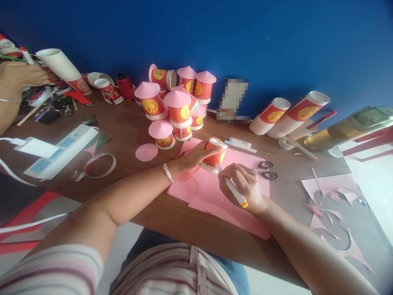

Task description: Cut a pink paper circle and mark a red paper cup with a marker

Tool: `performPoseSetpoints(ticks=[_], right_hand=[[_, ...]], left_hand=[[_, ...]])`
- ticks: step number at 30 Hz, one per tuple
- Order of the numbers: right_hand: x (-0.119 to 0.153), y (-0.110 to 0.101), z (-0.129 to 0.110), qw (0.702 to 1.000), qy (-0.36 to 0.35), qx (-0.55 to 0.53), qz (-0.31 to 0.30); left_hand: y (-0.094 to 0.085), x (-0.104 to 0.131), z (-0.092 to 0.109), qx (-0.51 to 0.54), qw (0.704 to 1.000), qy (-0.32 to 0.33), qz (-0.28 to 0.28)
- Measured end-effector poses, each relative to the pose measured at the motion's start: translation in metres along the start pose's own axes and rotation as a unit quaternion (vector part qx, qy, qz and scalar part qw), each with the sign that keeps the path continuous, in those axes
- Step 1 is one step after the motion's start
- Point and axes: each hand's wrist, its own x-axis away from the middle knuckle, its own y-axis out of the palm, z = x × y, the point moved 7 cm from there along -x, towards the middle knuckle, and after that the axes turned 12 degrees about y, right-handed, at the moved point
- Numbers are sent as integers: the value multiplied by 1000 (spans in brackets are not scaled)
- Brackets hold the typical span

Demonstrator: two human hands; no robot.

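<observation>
Past sleeve (67,268): clasps cup (216,153) in left hand (199,154), pinches marker (235,191) in right hand (245,182); shows cone-topped cups (178,114) apparently finished, outlined paper (210,190) uncut.

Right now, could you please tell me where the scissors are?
In the head view, the scissors lie right of centre, at the right edge of the pink paper, just beyond the right hand.

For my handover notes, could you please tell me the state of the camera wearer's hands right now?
Left hand: closed around a red paper cup.
Right hand: closed on a white pen.
</observation>
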Motion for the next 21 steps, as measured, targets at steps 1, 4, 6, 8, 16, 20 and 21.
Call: performPoseSetpoints(ticks=[1, 4, 6, 8, 16, 20, 21], right_hand=[[0, 0, 0, 1000, 1, 0, 2], [-2, -3, 0, 1000, -1, -9, 12], [-3, -6, -1, 1000, -2, -20, 20], [-3, -8, -1, 999, -2, -27, 22], [-2, -6, -5, 998, -8, -55, 5], [0, -3, -7, 997, -16, -80, -14], [0, -2, -7, 996, -15, -90, -24]], left_hand=[[0, 0, 0, 0, 1000, -2, 2], [0, 1, -1, -1, 1000, -11, 2], [0, 0, 0, -1, 1000, -6, 0], [1, -1, 1, 0, 1000, 6, 0], [-12, -7, -6, 26, 998, 28, 39], [-20, -9, -12, 51, 996, 34, 60], [-20, -9, -12, 52, 996, 41, 62]])
